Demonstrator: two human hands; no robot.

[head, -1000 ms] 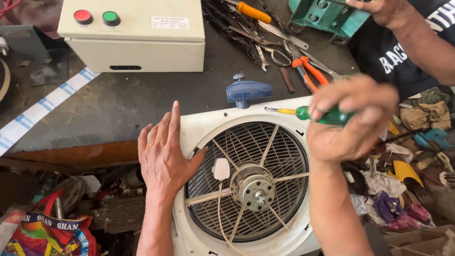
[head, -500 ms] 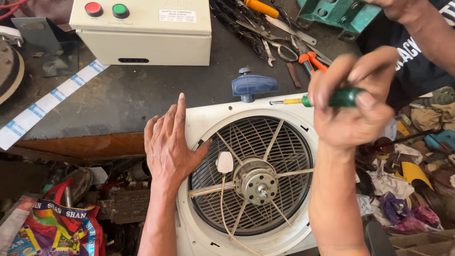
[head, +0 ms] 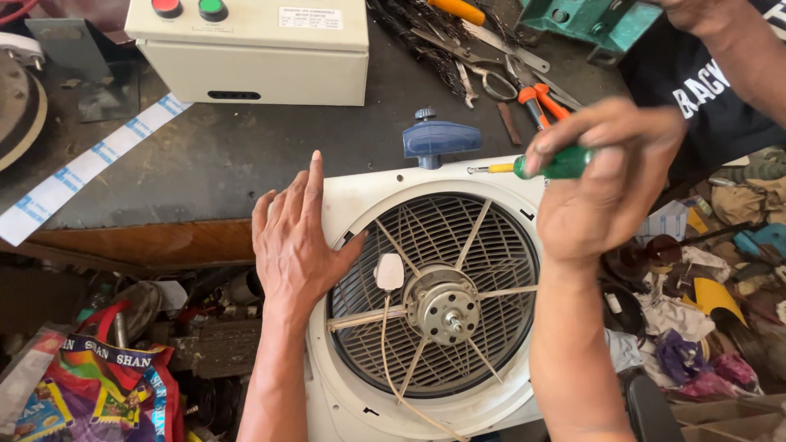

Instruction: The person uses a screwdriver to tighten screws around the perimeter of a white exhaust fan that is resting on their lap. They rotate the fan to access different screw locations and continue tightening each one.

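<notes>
Two hands work over a white fan housing [head: 352, 196] that lies face down, half on the dark tabletop [head: 246, 147] and half past its near edge. The right hand [head: 610, 184] has its grip pinching a green-handled screwdriver [head: 561, 164], fingers and thumb pressed together around the handle; the yellow collar and thin shaft point left from the grip, hovering just above the housing's far rim. The left hand [head: 299, 237] lies flat, grip spread, palm and fingers pressing the housing's left border. Between the two grips sits the round grey grille [head: 434, 237], with the motor hub [head: 446, 307] at its middle and thin struts running out to the ring. A white plug [head: 390, 272] rests on the grille just right of the left grip, its cord trailing toward the near edge. Beyond the screwdriver tip a blue knob [head: 440, 137] stands on the tabletop, touching the housing's far edge. Farther off sit a cream control box [head: 262, 57] with a red and a green button, orange-handled pliers [head: 544, 102] among loose tools, and another person's arm [head: 741, 49] at the far right.
</notes>
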